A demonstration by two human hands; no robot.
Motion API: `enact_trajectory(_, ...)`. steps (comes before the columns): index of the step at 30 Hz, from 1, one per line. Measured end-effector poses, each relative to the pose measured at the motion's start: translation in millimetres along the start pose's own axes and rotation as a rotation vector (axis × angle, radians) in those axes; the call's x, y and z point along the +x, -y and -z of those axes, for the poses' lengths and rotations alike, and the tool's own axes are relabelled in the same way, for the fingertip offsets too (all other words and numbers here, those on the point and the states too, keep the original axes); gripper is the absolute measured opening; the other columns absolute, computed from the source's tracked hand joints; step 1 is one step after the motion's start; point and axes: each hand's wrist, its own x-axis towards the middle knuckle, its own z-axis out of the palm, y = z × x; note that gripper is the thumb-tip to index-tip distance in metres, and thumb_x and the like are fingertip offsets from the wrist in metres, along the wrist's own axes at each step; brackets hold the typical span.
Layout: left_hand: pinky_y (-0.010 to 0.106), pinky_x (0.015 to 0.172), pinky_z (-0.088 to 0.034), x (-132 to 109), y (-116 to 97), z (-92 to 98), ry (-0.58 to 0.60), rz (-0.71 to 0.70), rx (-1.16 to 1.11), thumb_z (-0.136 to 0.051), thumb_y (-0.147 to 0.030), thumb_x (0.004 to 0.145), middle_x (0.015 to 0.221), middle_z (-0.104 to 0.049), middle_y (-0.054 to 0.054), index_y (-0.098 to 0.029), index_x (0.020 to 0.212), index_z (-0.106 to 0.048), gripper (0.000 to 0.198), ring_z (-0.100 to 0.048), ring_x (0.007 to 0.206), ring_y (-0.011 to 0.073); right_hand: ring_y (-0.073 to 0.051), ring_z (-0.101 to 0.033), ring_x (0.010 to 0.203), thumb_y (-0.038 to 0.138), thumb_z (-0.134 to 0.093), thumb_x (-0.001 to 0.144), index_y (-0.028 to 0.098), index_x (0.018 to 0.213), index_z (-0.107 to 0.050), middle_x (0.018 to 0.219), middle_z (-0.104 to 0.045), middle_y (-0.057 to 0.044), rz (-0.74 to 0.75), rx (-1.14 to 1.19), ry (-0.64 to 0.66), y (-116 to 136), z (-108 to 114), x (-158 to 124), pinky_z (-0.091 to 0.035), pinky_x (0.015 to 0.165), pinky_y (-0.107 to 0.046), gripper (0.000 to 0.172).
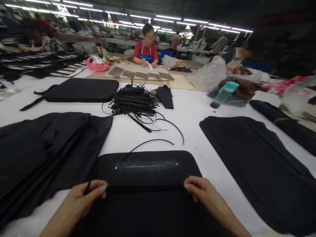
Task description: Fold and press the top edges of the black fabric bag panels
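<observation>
A black fabric panel with rounded far corners lies in front of me, carrying a white line and two small white triangular marks. Across it, a straight dark edge of black fabric runs between my hands. My left hand pinches that edge at its left end, and a narrow black strip end pokes up between thumb and fingers. At the right end my right hand pinches it between thumb and fingertips. One loose thin black strip curves over the panel's far edge.
Beyond the panel sits a heap of black strips, beside a padded black piece. Black cloth spreads at left; a long black piece lies at right. A teal-topped container and plastic bags stand farther back. A person in red works opposite.
</observation>
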Motion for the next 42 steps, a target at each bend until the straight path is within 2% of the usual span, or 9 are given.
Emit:
enact_trajectory(3, 0.020, 0.038, -0.015, 6, -4, -5.1, -0.007, -0.007, -0.064, -0.061, -0.054, 0.065, 0.042, -0.037, -0.008, -0.016, 0.068, -0.058, 0.038, -0.024, 0.036, 0.0068, -0.009, -0.038, 0.043, 0.037, -0.054, 0.072, 0.017, 0.064, -0.056, 0.051, -0.045, 0.006, -0.075, 0.017, -0.039, -4, -1, 8, -0.025, 0.044, -0.022, 0.022)
enact_trajectory(5, 0.021, 0.039, -0.017, 10, -12, -9.0, -0.032, -0.036, -0.069, -0.062, -0.052, 0.063, 0.045, -0.042, -0.006, -0.016, 0.065, -0.057, 0.036, -0.026, 0.037, 0.0073, -0.009, -0.038, 0.043, 0.042, -0.056, 0.070, 0.017, 0.064, -0.055, 0.050, -0.045, 0.005, -0.093, 0.009, -0.066, -6, -1, 13, -0.025, 0.043, -0.023, 0.025)
enact_trajectory(10, 0.023, 0.052, -0.031, 14, -23, -12.6, -0.104, -0.207, -0.028, -0.059, -0.040, 0.067, 0.055, -0.049, -0.003, -0.015, 0.063, -0.057, 0.025, -0.043, 0.055, 0.0124, -0.011, -0.042, 0.045, 0.050, -0.053, 0.072, 0.019, 0.066, -0.057, 0.054, -0.050, 0.002, -0.062, -0.072, -0.080, -13, 3, 25, -0.029, 0.045, -0.024, 0.032)
enact_trajectory(15, 0.024, 0.054, -0.032, 19, -23, -14.5, -0.166, -0.238, 0.051, -0.053, -0.033, 0.070, 0.057, -0.049, -0.003, -0.015, 0.063, -0.056, 0.020, -0.045, 0.058, 0.0140, -0.013, -0.044, 0.048, 0.054, -0.055, 0.069, 0.019, 0.071, -0.060, 0.060, -0.055, -0.001, -0.078, -0.051, -0.018, -21, 13, 37, -0.030, 0.044, -0.026, 0.035)
enact_trajectory(19, 0.024, 0.053, -0.030, 23, -24, -15.7, -0.201, -0.271, 0.172, -0.047, -0.028, 0.073, 0.055, -0.047, -0.003, -0.016, 0.061, -0.054, 0.019, -0.045, 0.055, 0.0135, -0.014, -0.044, 0.046, 0.056, -0.055, 0.067, 0.020, 0.068, -0.061, 0.053, -0.053, -0.001, -0.120, -0.097, -0.066, -19, 12, 44, -0.030, 0.044, -0.027, 0.037)
enact_trajectory(22, 0.024, 0.053, -0.029, 27, -23, -16.2, -0.240, -0.259, 0.245, -0.047, -0.025, 0.072, 0.054, -0.048, -0.003, -0.016, 0.060, -0.054, 0.016, -0.046, 0.055, 0.0137, -0.015, -0.046, 0.047, 0.056, -0.054, 0.067, 0.020, 0.067, -0.060, 0.056, -0.054, -0.001, -0.095, -0.143, -0.114, -14, 7, 49, -0.033, 0.047, -0.028, 0.037)
enact_trajectory(30, 0.024, 0.053, -0.029, 39, -19, -18.1, -0.257, -0.204, 0.269, -0.050, -0.016, 0.068, 0.052, -0.049, -0.003, -0.017, 0.059, -0.053, 0.010, -0.047, 0.053, 0.0129, -0.016, -0.046, 0.048, 0.064, -0.043, 0.072, 0.021, 0.071, -0.059, 0.048, -0.048, 0.002, -0.119, -0.330, -0.107, -23, 8, 59, -0.031, 0.050, -0.029, 0.045)
enact_trajectory(36, 0.023, 0.052, -0.028, 44, -17, -16.8, -0.234, -0.194, 0.272, -0.049, -0.016, 0.068, 0.051, -0.047, -0.004, -0.017, 0.058, -0.051, 0.010, -0.045, 0.051, 0.0120, -0.015, -0.045, 0.048, 0.066, -0.042, 0.072, 0.022, 0.068, -0.055, 0.048, -0.048, 0.003, -0.138, -0.328, -0.111, -27, 9, 62, -0.031, 0.051, -0.028, 0.046)
enact_trajectory(42, 0.023, 0.051, -0.028, 48, -15, -14.4, -0.205, -0.202, 0.273, -0.050, -0.020, 0.067, 0.050, -0.045, -0.004, -0.017, 0.056, -0.049, 0.011, -0.043, 0.050, 0.0120, -0.015, -0.044, 0.046, 0.064, -0.044, 0.071, 0.022, 0.064, -0.052, 0.047, -0.046, 0.003, -0.134, -0.290, -0.103, -20, 6, 60, -0.031, 0.050, -0.029, 0.044)
